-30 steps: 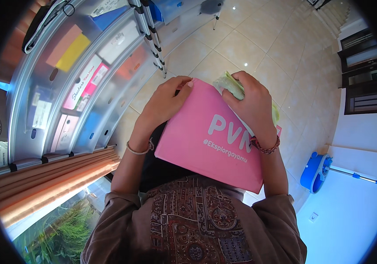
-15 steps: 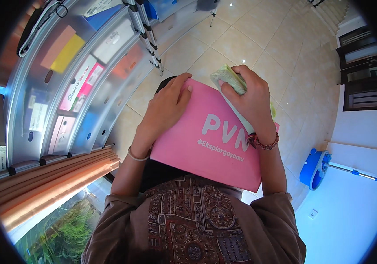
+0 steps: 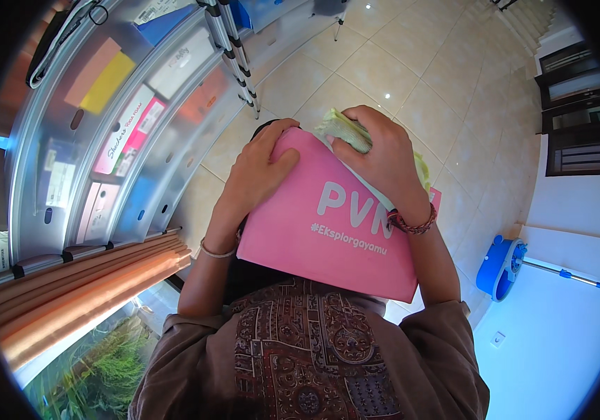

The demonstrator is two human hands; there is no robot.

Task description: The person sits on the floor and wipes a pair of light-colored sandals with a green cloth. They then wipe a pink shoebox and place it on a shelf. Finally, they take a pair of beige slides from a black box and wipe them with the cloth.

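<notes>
A pink box (image 3: 300,238) with large white lettering is held up in front of my torso, its broad face toward me and tilted. My left hand (image 3: 261,168) grips its upper left edge, thumb on the face and fingers going over the far side. In my right hand (image 3: 377,143) is a crumpled pale green cloth (image 3: 349,133), pinched at the box's upper right edge. A loose part of the cloth hangs out behind the wrist. What lies behind the box is hidden.
On the left, clear-fronted storage boxes (image 3: 54,175) hold several shoe boxes. A metal tripod leg (image 3: 233,56) stands at the back. Tan curtain (image 3: 90,280) and window are lower left. A blue mop bucket (image 3: 499,269) is on the right, on tiled floor (image 3: 412,63).
My right hand and the cloth have moved left along the box's upper edge. The box's top edge has dipped slightly, and my left thumb has shifted down on its face.
</notes>
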